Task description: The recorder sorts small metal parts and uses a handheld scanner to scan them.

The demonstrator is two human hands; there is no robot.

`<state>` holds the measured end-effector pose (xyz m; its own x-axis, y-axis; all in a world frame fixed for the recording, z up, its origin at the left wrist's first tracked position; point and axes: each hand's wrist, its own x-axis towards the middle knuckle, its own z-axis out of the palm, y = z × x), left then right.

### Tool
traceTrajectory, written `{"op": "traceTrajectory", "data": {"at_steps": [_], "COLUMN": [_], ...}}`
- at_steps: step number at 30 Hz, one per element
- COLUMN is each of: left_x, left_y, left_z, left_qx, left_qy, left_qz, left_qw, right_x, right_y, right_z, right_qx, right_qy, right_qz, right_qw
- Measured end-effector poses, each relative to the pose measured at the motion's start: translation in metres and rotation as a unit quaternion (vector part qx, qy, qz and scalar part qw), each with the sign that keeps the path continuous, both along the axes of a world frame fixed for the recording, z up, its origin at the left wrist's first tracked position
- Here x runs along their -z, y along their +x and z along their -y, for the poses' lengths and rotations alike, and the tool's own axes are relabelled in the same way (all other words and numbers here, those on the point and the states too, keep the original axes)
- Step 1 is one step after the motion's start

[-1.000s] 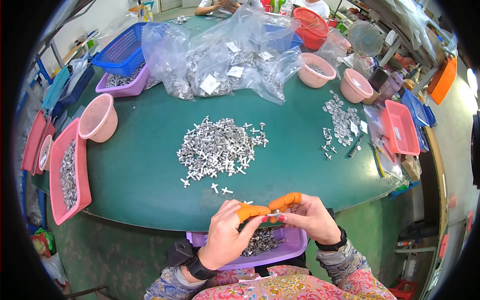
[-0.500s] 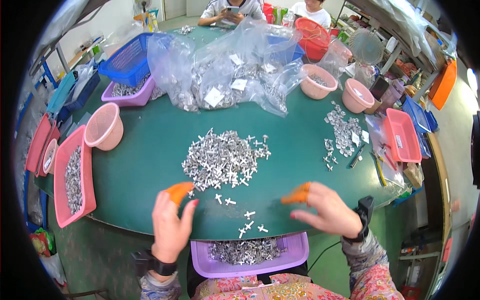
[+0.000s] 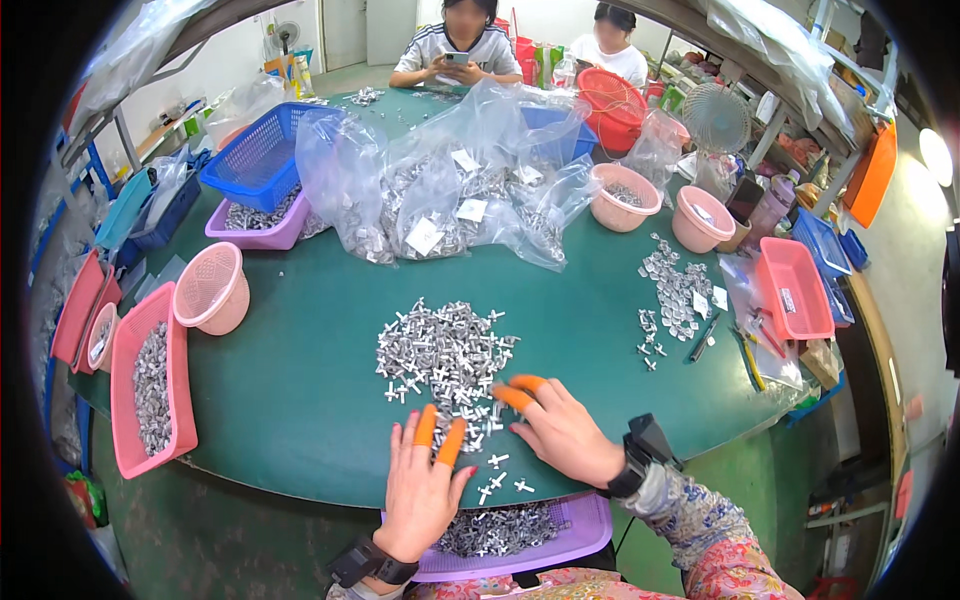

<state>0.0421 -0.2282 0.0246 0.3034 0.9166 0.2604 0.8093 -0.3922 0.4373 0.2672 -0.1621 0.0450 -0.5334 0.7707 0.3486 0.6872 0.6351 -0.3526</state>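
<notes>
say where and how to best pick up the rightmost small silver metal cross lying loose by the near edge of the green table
The small silver metal cross is probably best pinched by opposite edges of one projecting arm, coming from its right: it appears to lie flat, green tabletop borders it there, and neighbouring silver crosses lie to its left.

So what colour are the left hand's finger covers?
The finger covers on the left hand are orange; the head view shows them best.
</notes>
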Motion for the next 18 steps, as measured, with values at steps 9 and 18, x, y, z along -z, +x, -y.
{"op": "traceTrajectory", "data": {"at_steps": [9, 18], "left_x": [-0.017, -0.009], "left_y": [-0.005, 0.015], "left_z": [-0.024, 0.000], "left_qx": [-0.018, 0.022], "left_qy": [0.079, 0.048], "left_qz": [0.168, 0.078], "left_qw": [0.982, 0.996], "right_x": [-0.017, -0.009], "right_y": [0.040, 0.041], "right_z": [0.024, 0.046], "right_qx": [0.023, 0.115], "right_qy": [-0.081, -0.029], "right_qz": [-0.133, -0.028], "right_qw": [0.988, 0.993]}}
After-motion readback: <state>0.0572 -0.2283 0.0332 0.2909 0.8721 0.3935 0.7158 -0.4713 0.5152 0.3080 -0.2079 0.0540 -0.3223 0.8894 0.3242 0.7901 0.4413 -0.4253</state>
